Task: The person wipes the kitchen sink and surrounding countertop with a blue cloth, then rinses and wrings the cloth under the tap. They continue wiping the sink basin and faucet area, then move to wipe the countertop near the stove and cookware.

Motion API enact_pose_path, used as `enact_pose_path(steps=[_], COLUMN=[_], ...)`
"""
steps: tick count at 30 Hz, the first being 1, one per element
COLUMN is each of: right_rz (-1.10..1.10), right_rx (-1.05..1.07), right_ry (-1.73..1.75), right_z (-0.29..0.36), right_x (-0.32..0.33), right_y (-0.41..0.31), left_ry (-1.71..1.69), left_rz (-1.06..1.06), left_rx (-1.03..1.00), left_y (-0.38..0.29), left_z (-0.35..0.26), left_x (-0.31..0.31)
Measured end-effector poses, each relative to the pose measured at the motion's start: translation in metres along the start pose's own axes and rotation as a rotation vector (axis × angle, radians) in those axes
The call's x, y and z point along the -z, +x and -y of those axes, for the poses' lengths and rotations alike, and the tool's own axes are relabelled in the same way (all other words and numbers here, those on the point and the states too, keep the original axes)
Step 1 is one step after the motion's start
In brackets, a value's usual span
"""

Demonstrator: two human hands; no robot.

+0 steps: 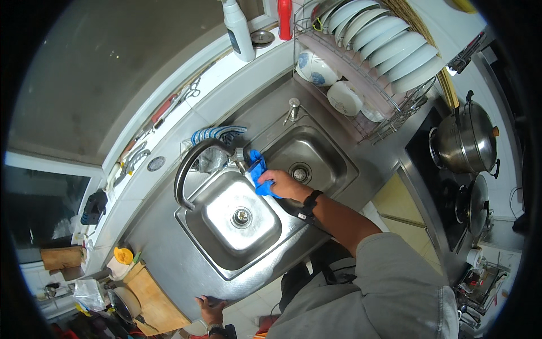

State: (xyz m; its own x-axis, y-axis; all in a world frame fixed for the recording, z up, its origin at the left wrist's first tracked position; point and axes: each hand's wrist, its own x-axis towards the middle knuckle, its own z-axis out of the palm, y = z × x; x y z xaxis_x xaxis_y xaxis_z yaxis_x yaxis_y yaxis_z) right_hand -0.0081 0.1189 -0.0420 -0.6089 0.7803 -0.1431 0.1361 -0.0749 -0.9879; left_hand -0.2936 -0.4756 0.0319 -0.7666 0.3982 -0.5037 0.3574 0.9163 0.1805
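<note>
My right hand (pixel 284 184) grips a blue cloth (pixel 258 173) on the divider between two stainless steel sink basins, close to the faucet's base. The curved metal faucet (pixel 186 165) arches over the edge of the left basin (pixel 203 250), which has a drain strainer at its bottom. Beyond my right hand lies the other basin (pixel 334 156), also with a strainer. My left hand (pixel 211 311) rests at the counter's front edge, its fingers partly over the steel; I see nothing held in it, though the palm is hidden.
A wire rack (pixel 364 74) of plates and bowls stands at the upper right, beside a stove (pixel 427 169) with a steel pot (pixel 461 140). A white bottle (pixel 239 31) and scissors (pixel 192 91) are on the windowsill. A wooden cutting board (pixel 156 301) lies at lower left.
</note>
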Motion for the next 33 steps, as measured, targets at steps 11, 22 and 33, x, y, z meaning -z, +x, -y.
enact_pose_path(steps=[11, 22, 33], right_rz=[-0.588, -0.289, -0.318], right_rx=[0.301, 0.276, 0.074], right_ry=[-0.733, -1.065, -1.176], right_z=[0.028, 0.032, 0.038], right_x=[0.09, 0.009, 0.083], right_y=[0.068, 0.071, 0.081], left_ry=[0.036, 0.02, 0.049], left_rz=[-0.003, -0.009, -0.028], left_rx=[-0.014, -0.012, -0.028], left_y=[0.001, -0.005, -0.003], left_z=[0.004, -0.007, 0.005], left_x=[-0.003, 0.003, -0.004])
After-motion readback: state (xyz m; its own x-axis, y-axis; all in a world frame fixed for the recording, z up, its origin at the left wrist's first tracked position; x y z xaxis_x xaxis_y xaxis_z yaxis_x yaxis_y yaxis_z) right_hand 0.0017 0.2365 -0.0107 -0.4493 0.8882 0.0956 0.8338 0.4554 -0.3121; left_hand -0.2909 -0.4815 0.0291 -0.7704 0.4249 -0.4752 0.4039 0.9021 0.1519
